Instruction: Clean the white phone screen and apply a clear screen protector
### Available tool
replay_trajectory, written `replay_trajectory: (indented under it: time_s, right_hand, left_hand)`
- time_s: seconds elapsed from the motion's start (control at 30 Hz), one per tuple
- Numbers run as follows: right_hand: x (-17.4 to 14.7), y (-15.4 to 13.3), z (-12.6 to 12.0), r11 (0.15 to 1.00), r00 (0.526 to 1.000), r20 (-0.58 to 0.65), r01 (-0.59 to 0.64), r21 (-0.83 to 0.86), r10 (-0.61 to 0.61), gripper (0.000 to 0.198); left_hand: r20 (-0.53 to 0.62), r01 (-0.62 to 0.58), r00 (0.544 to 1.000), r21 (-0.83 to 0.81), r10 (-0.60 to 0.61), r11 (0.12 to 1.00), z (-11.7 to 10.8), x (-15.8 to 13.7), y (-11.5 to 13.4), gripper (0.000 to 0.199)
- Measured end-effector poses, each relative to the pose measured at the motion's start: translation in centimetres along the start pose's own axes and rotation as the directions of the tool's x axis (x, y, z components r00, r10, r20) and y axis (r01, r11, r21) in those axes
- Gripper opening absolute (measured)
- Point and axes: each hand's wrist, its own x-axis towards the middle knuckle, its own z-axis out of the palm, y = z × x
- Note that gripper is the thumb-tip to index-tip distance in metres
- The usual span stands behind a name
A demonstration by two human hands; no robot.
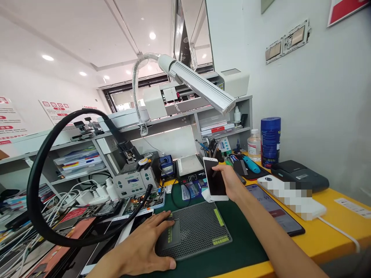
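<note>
My right hand (232,181) grips a white-framed smartphone (213,181) by its right side, with the thumb over the dark screen. The phone is tilted up above the far edge of a grey perforated mat (199,227). My left hand (145,247) rests with fingers spread on the left end of that mat, thumb along its near edge. Beneath the mat lies a dark green work surface (246,247). Right of my right forearm is a larger phone (275,208) with a lit screen showing digits.
A black hose (31,193) loops over the left side from a grey soldering station (133,183). Above hangs a lamp (199,85). An opened device with exposed circuit boards (145,201) lies beyond my left hand. A blue canister (270,141) and black box (300,175) stand at right.
</note>
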Motion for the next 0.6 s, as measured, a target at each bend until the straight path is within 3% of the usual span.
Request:
replay_trajectory:
  time_s: [0.1,0.23,0.33,0.43,0.6]
  right_hand:
    - [0.2,0.1,-0.2,0.996,0.997,-0.013,-0.077,0.046,0.078,0.018]
    - [0.5,0.4,-0.3,0.993,0.994,-0.055,-0.091,0.069,0.095,0.019]
    - [0.8,0.5,-0.6,0.995,0.991,-0.114,-0.066,0.068,0.074,0.018]
    - [1.1,0.6,-1.2,0.997,0.987,-0.157,-0.036,0.062,0.045,0.019]
    - [1.8,1.2,-2.0,0.997,0.985,-0.160,0.072,0.004,-0.070,0.022]
  left_hand:
    - [-0.007,-0.005,1.000,-0.021,0.005,1.000,0.3,-0.1,-0.5,0.086]
    - [-0.014,0.001,1.000,-0.014,-0.002,1.000,-0.3,0.0,-0.1,0.084]
    - [-0.097,-0.023,0.995,-0.037,0.019,0.999,-1.4,1.1,0.9,0.062]
    - [-0.291,-0.034,0.956,0.012,0.036,0.999,-2.4,3.6,2.3,0.033]
    - [-0.250,-0.140,0.951,0.164,0.179,0.976,-1.7,9.4,5.3,0.030]
